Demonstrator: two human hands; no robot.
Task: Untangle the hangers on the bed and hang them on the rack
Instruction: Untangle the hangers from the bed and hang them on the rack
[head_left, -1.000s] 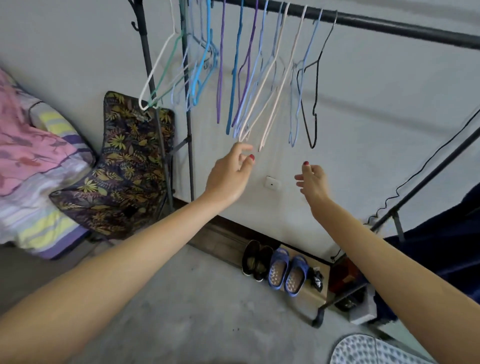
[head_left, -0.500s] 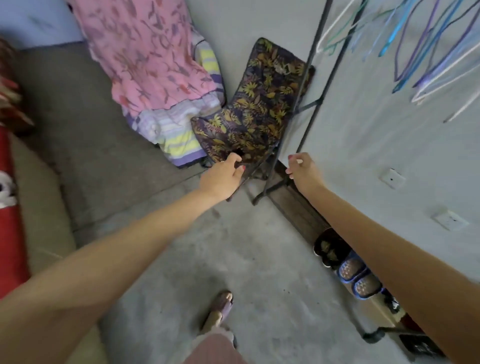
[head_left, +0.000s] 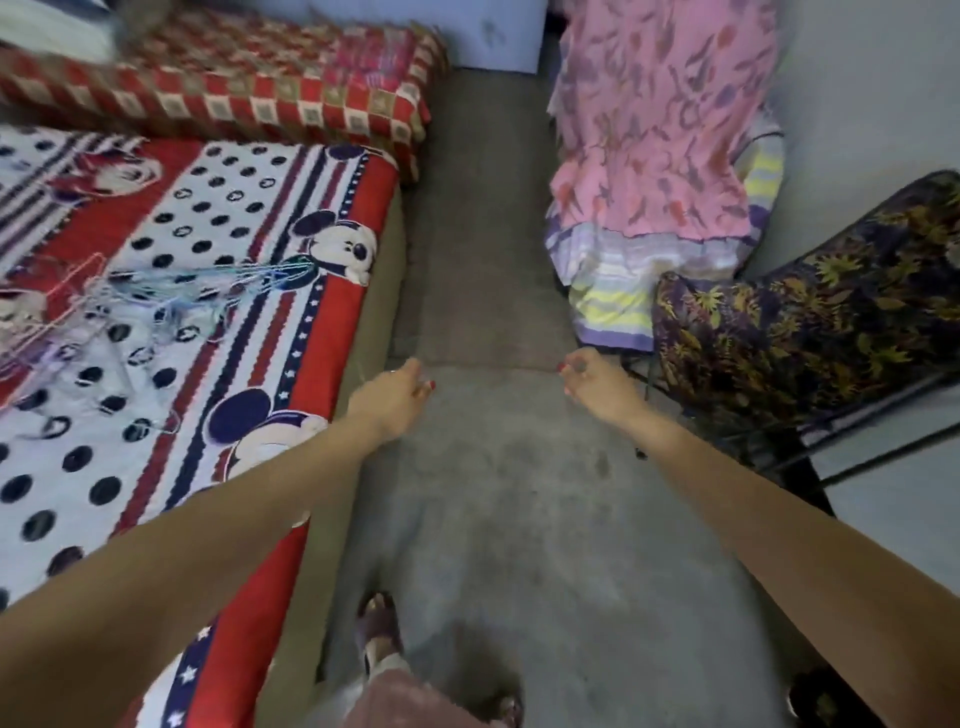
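Hangers (head_left: 171, 296): tangled in a blurred pile on the bed (head_left: 322, 291), far left.
Left hand (head_left: 392, 395): empty, fingers loosely curled, over the bed's edge, well apart from the pile.
Right hand (head_left: 592, 382): empty, fingers loosely curled, above the floor (head_left: 493, 519).
Folding chair (head_left: 810, 322): leaf-patterned, far right.

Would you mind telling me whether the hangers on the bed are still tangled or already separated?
Tangled: the hangers lie in one overlapping, blurred heap on the bed.
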